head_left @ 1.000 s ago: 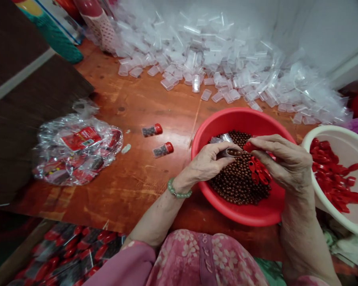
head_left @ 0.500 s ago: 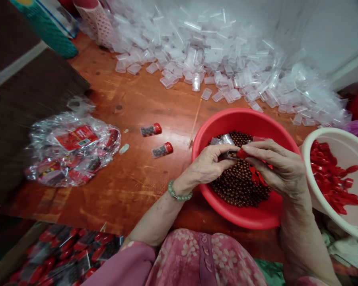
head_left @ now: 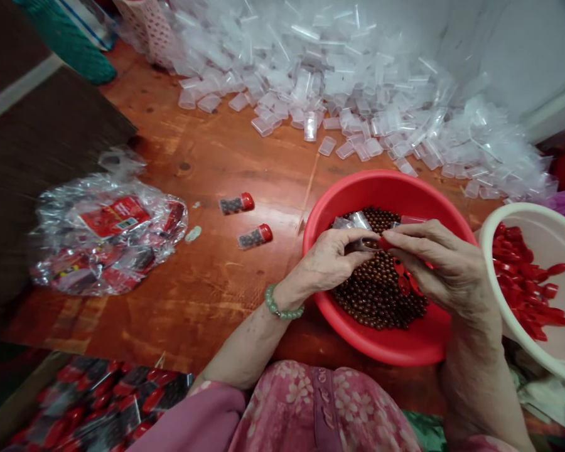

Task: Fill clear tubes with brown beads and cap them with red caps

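A red basin (head_left: 405,342) full of small dark brown beads (head_left: 371,295) sits on the wooden table. Over it my left hand (head_left: 332,260) pinches a small clear vial filled with beads. My right hand (head_left: 440,263) presses a red cap (head_left: 383,243) against the vial's mouth and keeps several more red caps (head_left: 405,279) tucked under its palm. The two hands touch at the vial. A few empty clear vials (head_left: 355,221) lie on the beads at the basin's back.
A white basin (head_left: 546,229) with several red caps (head_left: 527,282) stands at the right. Two capped vials (head_left: 255,236) lie left of the red basin. A plastic bag of packets (head_left: 108,238) lies further left. A big heap of empty clear vials (head_left: 358,94) fills the back.
My right hand moved left and brought a red cap onto the mouth of the vial in my left hand. The view shifted slightly.
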### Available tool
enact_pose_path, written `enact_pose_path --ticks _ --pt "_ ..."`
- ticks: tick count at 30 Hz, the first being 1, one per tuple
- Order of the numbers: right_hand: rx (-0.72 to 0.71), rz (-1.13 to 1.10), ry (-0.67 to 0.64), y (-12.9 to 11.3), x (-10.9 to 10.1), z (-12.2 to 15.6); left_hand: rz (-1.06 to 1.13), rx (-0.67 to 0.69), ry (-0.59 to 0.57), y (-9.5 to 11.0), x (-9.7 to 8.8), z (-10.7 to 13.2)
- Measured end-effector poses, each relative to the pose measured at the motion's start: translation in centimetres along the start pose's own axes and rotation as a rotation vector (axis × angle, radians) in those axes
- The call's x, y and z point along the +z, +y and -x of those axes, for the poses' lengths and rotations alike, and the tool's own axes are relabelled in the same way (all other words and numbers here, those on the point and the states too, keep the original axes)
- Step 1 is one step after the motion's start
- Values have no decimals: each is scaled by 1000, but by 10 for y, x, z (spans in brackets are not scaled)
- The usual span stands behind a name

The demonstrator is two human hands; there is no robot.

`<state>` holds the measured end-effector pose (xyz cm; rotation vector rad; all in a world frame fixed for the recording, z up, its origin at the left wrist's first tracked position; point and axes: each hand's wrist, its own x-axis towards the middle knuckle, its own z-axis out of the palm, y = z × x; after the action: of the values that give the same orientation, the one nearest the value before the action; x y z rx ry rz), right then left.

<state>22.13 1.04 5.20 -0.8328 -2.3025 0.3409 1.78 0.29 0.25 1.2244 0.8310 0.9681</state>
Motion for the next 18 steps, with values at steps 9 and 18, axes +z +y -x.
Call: enact_pose_path --ticks 9,18 --pt "150 -85 156 -1 -2 -2 162 -18 16 1 0 0" --pt "130 -140 200 -15 29 -23 304 9 -118 6 -4 -2"
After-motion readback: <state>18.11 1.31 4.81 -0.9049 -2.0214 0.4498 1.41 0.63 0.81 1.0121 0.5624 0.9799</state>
